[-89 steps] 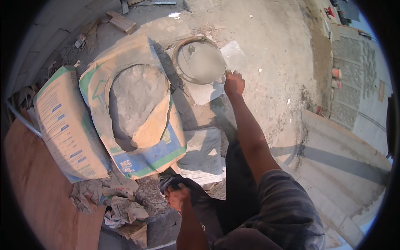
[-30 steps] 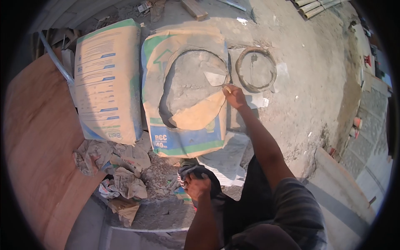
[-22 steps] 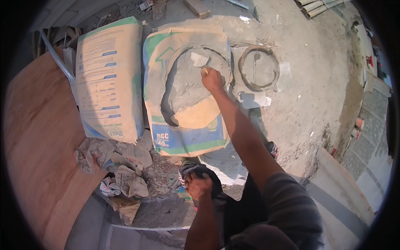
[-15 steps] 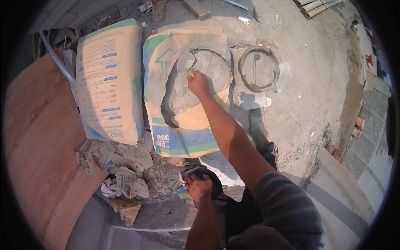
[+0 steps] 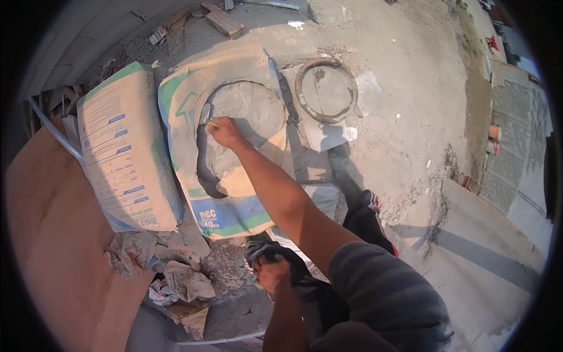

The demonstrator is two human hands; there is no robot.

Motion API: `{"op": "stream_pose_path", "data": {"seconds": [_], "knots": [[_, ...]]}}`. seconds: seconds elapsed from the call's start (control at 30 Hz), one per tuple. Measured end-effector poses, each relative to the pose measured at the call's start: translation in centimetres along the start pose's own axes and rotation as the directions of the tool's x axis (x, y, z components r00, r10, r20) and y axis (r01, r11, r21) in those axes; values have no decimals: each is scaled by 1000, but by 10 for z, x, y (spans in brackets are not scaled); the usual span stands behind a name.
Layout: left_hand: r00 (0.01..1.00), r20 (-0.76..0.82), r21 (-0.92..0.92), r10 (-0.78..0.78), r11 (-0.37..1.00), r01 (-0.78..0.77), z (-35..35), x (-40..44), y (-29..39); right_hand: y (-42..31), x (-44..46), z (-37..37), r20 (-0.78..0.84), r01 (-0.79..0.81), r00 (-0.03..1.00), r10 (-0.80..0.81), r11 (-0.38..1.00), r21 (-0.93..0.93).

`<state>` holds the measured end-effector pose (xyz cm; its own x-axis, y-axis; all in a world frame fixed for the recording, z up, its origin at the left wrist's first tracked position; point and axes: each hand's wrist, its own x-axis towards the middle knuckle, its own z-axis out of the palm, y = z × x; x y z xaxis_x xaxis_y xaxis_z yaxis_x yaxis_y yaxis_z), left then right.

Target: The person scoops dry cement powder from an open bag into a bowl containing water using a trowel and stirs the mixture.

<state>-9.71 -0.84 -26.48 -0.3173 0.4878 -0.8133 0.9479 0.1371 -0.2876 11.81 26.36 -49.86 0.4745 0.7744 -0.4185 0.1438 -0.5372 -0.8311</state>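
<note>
My right hand [image 5: 227, 135] is closed on the handle of a small trowel [image 5: 206, 111], its blade largely edge-on at the left side of the cement. Grey cement powder [image 5: 246, 105] fills a large rounded opening cut in the top of a paper cement bag [image 5: 234, 222]. That bag lies flat, with "PCC 40 kg" printed at its near end. Lower down, my left hand [image 5: 273, 273] is at my bent knee, its fingers curled against the dark trouser leg [image 5: 305, 287]; some fingertips are hidden.
A second cement bag [image 5: 126, 146] lies unopened on the left, beside a curved brown board [image 5: 64, 234]. Crumpled paper [image 5: 187, 280] sits nearer me. Right of the cut bag is a round ring [image 5: 299, 88] on the ground. A wood block [image 5: 223, 21] lies beyond.
The view has shifted, so the bags appear farther left and lower. My right hand has moved with the trowel toward the opening's left edge. My left hand stays at the knee.
</note>
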Motion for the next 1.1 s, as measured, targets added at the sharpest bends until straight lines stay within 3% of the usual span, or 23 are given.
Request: {"op": "stream_pose_path", "data": {"seconds": [0.2, 0.33, 0.4, 0.47, 0.53, 0.63, 0.7, 0.83, 1.0, 1.1], "knots": [[998, -58, 21, 38, 999, -37, 5, -3, 6, 44, -63, -62, 131, -47, 990, 44, 999, 20], [998, -54, 37, 46, 998, -44, 3, -9, 10, 68, -144, -141, 118, -243, 968, 220, 939, 242], [999, -41, 47, 35, 998, -33, 4, -8, 12, 65, -182, -193, 100, -252, 968, 231, 899, 357], [999, -38, 56, 22, 998, -20, 10, -6, 12, 87, -209, -237, 21, -299, 953, 302, 926, 231], [998, -58, 67, 18, 998, -15, 11, -7, 13, 82, -223, -269, -156, -304, 913, 377, 884, 356], [998, -65, 74, 21, 997, -17, 10, -10, 17, 113, -205, -302, -368, -255, 851, 375, 907, 334], [997, -73, 74, 28, 997, -22, 11, -11, 17, 144, -177, -315, -414, -310, 814, 408, 907, 285], [998, -61, 75, 34, 997, -30, 9, -13, 19, 183, -135, -325, -511, -233, 846, 151, 967, -99], [997, -65, 70, 49, 997, -44, 10, -17, 21, 169, -136, -337, -532, -283, 845, -49, 804, -524], [997, -71, 74, 39, 997, -34, 24, -7, 11, 164, -138, -344, -407, -428, 897, 172, 560, -709]]}}
